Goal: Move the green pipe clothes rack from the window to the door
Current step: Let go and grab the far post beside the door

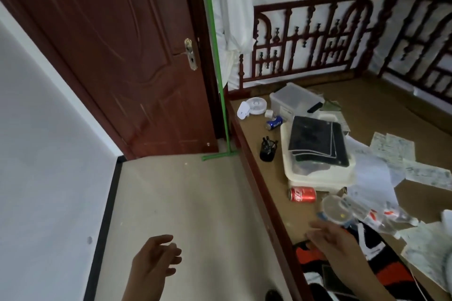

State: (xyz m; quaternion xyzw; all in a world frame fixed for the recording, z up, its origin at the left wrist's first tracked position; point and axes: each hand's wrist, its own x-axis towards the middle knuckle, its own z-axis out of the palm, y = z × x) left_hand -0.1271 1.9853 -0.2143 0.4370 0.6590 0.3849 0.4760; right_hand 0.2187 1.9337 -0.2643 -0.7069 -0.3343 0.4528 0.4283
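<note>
Both hands, left hand (156,260) and right hand (330,237), hang wide with an empty grip, far below the green pipe clothes rack (216,56), which stands thin by the door (117,51) and could tip if bumped.

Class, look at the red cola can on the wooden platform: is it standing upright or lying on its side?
Lying on its side. The red cola can shows its long printed wall facing up, its round end pointing left.

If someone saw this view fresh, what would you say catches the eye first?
Probably the bright green pipe clothes rack, standing upright beside the dark red wooden door. Next, the cluttered wooden platform on the right, where a red soda can lies on its side. Both bare hands, left hand and right hand, hang empty below.
</note>
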